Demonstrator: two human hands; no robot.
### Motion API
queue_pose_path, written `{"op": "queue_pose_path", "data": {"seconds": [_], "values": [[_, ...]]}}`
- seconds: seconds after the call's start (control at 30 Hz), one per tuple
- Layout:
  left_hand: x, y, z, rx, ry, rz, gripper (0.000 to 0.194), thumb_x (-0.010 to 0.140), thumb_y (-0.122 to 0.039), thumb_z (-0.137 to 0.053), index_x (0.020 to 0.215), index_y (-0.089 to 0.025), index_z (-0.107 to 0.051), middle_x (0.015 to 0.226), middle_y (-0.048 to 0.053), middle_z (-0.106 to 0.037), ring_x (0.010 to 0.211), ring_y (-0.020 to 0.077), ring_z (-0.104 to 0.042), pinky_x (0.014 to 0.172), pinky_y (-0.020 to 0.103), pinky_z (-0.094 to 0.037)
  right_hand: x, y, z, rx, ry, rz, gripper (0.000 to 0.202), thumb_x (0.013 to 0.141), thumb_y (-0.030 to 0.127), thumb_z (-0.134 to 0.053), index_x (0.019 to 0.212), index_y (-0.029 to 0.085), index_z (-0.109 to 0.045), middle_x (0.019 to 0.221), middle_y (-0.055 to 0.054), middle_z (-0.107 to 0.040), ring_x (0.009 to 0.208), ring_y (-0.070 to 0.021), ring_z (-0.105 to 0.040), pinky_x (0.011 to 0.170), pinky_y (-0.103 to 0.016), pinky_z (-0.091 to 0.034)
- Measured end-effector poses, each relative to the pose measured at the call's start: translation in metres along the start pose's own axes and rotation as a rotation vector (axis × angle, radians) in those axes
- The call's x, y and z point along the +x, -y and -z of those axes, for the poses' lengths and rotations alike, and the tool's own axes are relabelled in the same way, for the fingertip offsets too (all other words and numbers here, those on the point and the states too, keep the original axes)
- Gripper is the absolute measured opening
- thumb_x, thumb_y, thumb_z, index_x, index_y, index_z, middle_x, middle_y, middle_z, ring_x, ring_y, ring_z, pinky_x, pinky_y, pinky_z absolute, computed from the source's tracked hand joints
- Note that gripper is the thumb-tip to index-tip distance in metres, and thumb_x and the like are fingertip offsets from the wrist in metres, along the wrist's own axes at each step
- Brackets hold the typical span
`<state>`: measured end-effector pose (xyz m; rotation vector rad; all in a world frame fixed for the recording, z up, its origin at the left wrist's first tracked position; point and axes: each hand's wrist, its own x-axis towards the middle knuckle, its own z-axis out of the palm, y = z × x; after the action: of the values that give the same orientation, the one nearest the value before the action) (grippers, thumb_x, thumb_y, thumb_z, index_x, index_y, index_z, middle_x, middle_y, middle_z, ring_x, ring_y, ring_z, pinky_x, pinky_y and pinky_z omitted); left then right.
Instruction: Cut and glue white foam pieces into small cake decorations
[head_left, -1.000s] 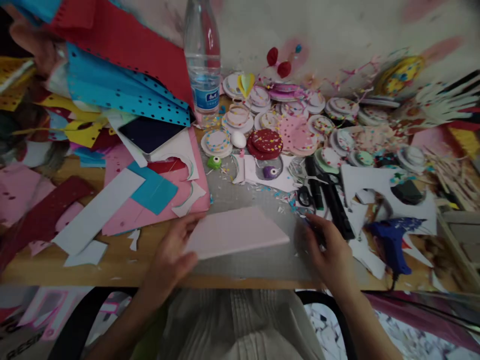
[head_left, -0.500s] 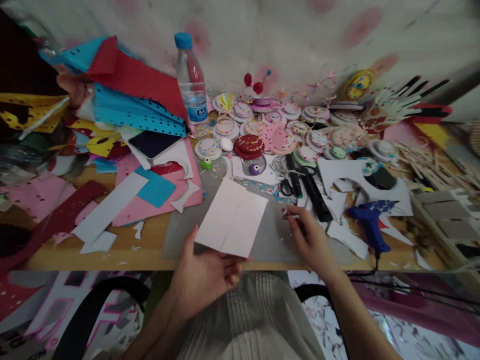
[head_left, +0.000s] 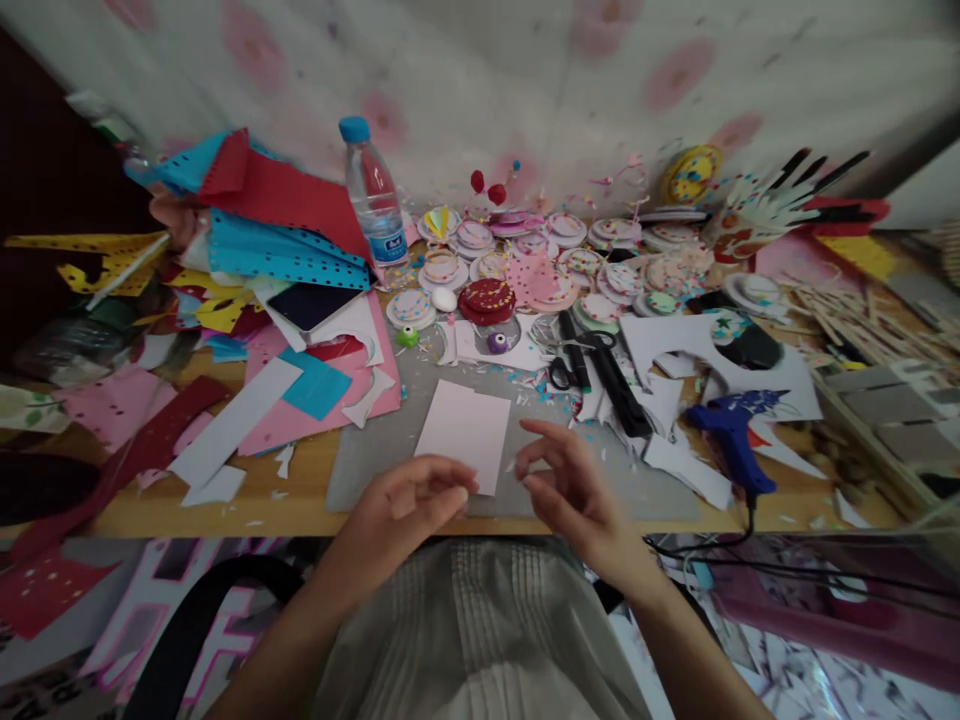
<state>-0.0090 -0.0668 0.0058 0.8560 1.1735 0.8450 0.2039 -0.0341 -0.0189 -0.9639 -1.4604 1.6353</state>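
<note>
A pale folded card (head_left: 472,425) rests on the grey cutting mat (head_left: 367,450) in front of me; a line along it suggests two layers. My left hand (head_left: 412,505) hovers over its near-left corner, fingers loosely curved and thumb slightly apart, holding nothing that I can see. To the right of the card, my right hand (head_left: 566,490) is half curled with its fingers apart. A tiny pale scrap (head_left: 511,466) shows by its fingertips; I cannot tell whether it touches them.
Behind the mat stand decorated paper discs (head_left: 487,300) and a water bottle (head_left: 375,200). Scissors (head_left: 562,372), a black tool (head_left: 619,390) and a blue glue gun (head_left: 731,435) lie right. Coloured felt (head_left: 292,250), a phone (head_left: 311,303) and paper strips (head_left: 236,420) fill the left.
My left hand has let go of the card, which now lies on the mat, and has turned palm inward above it. My right hand has moved left, closer to the card.
</note>
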Motion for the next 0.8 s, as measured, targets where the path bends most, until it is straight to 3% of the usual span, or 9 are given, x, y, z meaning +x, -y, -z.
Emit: {"op": "queue_pose_path", "data": {"seconds": [0.1, 0.2, 0.37, 0.47, 0.6, 0.73, 0.8], "values": [[0.008, -0.016, -0.016, 0.111, -0.036, -0.111, 0.023, 0.079, -0.033, -0.067, 0.097, -0.019, -0.069, 0.097, 0.004, -0.070, 0.089, 0.0173, -0.061, 0.081, 0.028, -0.049, -0.004, 0.006, -0.011, -0.034, 0.044, -0.005, 0.038, 0.097, 0.026, -0.047, 0.131, 0.034, -0.034, 0.098, 0.000, -0.048, 0.059, -0.0087, -0.042, 0.050, -0.024, -0.031], [0.011, -0.022, -0.024, 0.226, -0.018, -0.123, 0.013, 0.078, -0.028, -0.066, 0.086, -0.018, -0.069, 0.085, 0.003, -0.069, 0.082, 0.0163, -0.063, 0.076, 0.026, -0.049, -0.007, 0.008, -0.013, -0.110, 0.060, 0.008, 0.040, 0.097, 0.021, -0.046, 0.131, 0.035, -0.032, 0.099, 0.000, -0.047, 0.060, -0.0085, -0.045, 0.052, -0.024, -0.034], [0.008, -0.022, -0.017, 0.394, -0.035, -0.084, 0.011, 0.080, -0.028, -0.064, 0.077, -0.019, -0.068, 0.075, 0.000, -0.068, 0.075, 0.0153, -0.062, 0.070, 0.025, -0.047, -0.010, 0.009, -0.010, -0.225, 0.093, 0.019, 0.043, 0.095, 0.016, -0.046, 0.132, 0.034, -0.031, 0.098, 0.001, -0.048, 0.060, -0.0082, -0.047, 0.053, -0.023, -0.035], [0.007, -0.021, -0.001, 0.415, -0.133, -0.139, 0.013, 0.081, -0.032, -0.062, 0.078, -0.020, -0.065, 0.076, 0.000, -0.065, 0.074, 0.0154, -0.060, 0.068, 0.025, -0.047, -0.007, 0.007, -0.004, -0.281, 0.083, 0.023, 0.039, 0.095, 0.017, -0.045, 0.130, 0.032, -0.034, 0.098, 0.001, -0.049, 0.060, -0.0084, -0.047, 0.053, -0.023, -0.036], [0.002, -0.016, 0.037, 0.457, -0.468, -0.261, 0.019, 0.085, -0.039, -0.056, 0.079, -0.021, -0.058, 0.070, -0.002, -0.056, 0.069, 0.0143, -0.054, 0.064, 0.024, -0.044, 0.000, -0.006, 0.018, -0.471, -0.087, 0.074, 0.022, 0.096, 0.024, -0.046, 0.118, 0.026, -0.045, 0.092, 0.000, -0.052, 0.062, -0.0119, -0.049, 0.055, -0.025, -0.038], [-0.009, 0.000, 0.082, 0.704, -0.760, -0.294, 0.033, 0.089, -0.043, -0.052, 0.064, -0.021, -0.049, 0.060, -0.004, -0.045, 0.060, 0.0132, -0.045, 0.060, 0.026, -0.038, 0.007, -0.021, 0.042, -0.656, -0.238, 0.076, 0.016, 0.096, 0.031, -0.047, 0.108, 0.023, -0.053, 0.087, -0.002, -0.057, 0.063, -0.0145, -0.051, 0.055, -0.027, -0.039], [-0.016, 0.010, 0.100, 0.831, -0.860, -0.325, 0.028, 0.087, -0.042, -0.056, 0.070, -0.021, -0.050, 0.068, -0.004, -0.049, 0.066, 0.0141, -0.049, 0.066, 0.027, -0.041, 0.010, -0.025, 0.048, -0.680, -0.267, 0.065, 0.018, 0.096, 0.033, -0.048, 0.108, 0.022, -0.055, 0.085, -0.002, -0.059, 0.061, -0.0147, -0.051, 0.055, -0.028, -0.039]]}}
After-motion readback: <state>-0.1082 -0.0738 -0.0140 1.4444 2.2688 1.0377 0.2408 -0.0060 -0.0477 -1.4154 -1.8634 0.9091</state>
